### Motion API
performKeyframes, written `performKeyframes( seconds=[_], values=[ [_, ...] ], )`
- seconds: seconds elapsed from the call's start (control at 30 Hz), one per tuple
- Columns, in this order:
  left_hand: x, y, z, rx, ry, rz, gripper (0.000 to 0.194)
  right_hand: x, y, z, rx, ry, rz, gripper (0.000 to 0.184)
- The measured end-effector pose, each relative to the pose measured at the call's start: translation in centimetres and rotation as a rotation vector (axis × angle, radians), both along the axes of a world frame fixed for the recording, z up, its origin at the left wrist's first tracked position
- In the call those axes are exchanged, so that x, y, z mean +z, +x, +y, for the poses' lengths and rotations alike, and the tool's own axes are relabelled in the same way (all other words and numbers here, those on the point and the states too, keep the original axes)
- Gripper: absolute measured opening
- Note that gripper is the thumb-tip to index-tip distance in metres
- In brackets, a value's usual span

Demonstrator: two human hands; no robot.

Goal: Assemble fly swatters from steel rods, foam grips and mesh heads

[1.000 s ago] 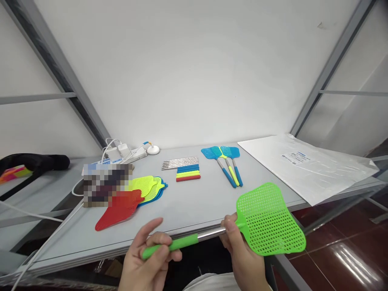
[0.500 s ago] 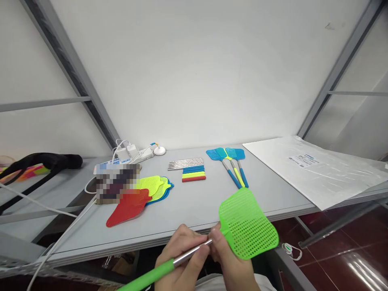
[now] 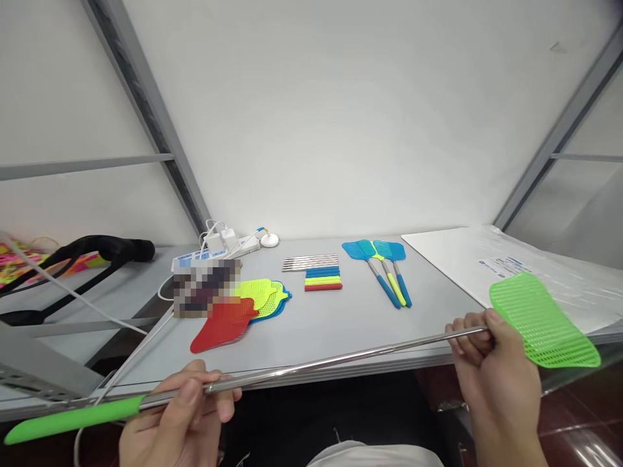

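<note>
A telescopic fly swatter (image 3: 335, 358) stretches between my hands in front of the table edge, its metal rod drawn out long. My left hand (image 3: 178, 415) is closed around the rod just past the green grip. With thumb and fingers my right hand (image 3: 499, 373) pinches the far end of the rod by the green mesh head. On the table, three assembled swatters (image 3: 384, 279) lie fanned with blue and yellow heads. Metal rods (image 3: 309, 262) lie side by side behind blue, yellow and red handles (image 3: 323, 279). Loose swatter heads (image 3: 228, 324) in red, yellow and blue overlap at left.
A power strip (image 3: 187, 261) with white plugs and cables stands at the back left, near a pixelated object (image 3: 207, 288). White packaging (image 3: 457, 259) covers the right side. A black curved object (image 3: 102, 250) lies far left. Metal frame posts rise on both sides.
My hands have moved far apart, the left one leftward and the right one rightward. The swatter's rod has been pulled out to a much greater length. The view has shifted slightly.
</note>
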State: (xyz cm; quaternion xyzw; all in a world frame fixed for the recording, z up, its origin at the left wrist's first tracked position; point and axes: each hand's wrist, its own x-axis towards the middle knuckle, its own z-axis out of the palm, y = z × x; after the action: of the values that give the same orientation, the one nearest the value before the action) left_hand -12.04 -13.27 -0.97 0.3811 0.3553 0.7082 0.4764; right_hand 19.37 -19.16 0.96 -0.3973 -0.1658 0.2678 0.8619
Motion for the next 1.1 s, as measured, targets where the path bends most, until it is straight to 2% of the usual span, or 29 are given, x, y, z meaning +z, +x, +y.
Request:
performKeyframes(
  seconds=[0.17,0.3,0.47,0.57,0.67,0.77,0.83,0.97,1.1],
  values=[
    [-0.2,0.1,-0.2,-0.093,0.046,0.052,0.015,0.4,0.1,-0.3,-0.032,0.05,0.057,0.036],
    [-0.2,1.3,-0.7,-0.056,0.03,0.043,0.014,-1.3,-2.2,-0.1,0.091,0.032,0.159,0.037],
    [-0.5,4.8,-2.0,-0.21,-0.007,0.075,0.02,-3.4,-5.2,-0.1,0.274,-0.014,0.14,0.038],
    [-1.0,7.4,-2.9,-0.256,-0.099,0.027,0.025,-3.5,-5.6,-0.1,0.336,0.015,0.053,0.037],
    [-1.5,8.5,-3.0,-0.309,-0.181,-0.048,0.029,-3.8,-5.1,0.0,0.366,0.01,-0.047,0.037],
    [-1.4,7.4,-2.2,-0.293,-0.187,-0.059,0.03,-4.5,-4.1,0.1,0.359,-0.063,-0.158,0.043],
    [-1.0,5.8,-1.4,-0.238,-0.176,-0.059,0.028,-4.4,-3.2,0.2,0.3,-0.093,-0.133,0.047],
    [0.1,2.7,-0.2,-0.049,-0.133,-0.125,0.024,-2.8,-0.9,0.1,0.085,-0.04,0.018,0.04],
    [1.0,1.7,-0.4,0.022,-0.125,-0.149,0.023,-0.9,0.4,-0.5,0.005,-0.019,0.001,0.039]
  ],
)
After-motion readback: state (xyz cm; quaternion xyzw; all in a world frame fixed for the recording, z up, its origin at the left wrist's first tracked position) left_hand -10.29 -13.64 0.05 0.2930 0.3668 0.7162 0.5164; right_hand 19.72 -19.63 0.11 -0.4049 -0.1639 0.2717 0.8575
